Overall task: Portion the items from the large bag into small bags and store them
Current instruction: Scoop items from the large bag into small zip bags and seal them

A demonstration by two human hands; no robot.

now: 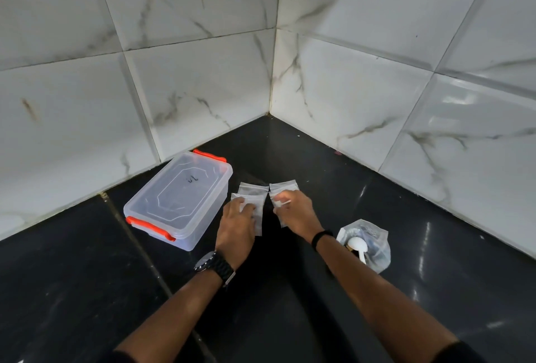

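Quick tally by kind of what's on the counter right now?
Small clear bags: at least 4 visible, partly under the hands
Lidded storage box: 1
Large bag: 1
White spoon in the large bag: 1
Total: 7

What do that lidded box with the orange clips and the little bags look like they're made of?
The box looks like translucent, slightly frosted plastic: the dark counter shows faintly through it. Its orange clips seem opaque glossy plastic. The little bags appear to be thin clear plastic film, flat and see-through, probably with press-seal tops.
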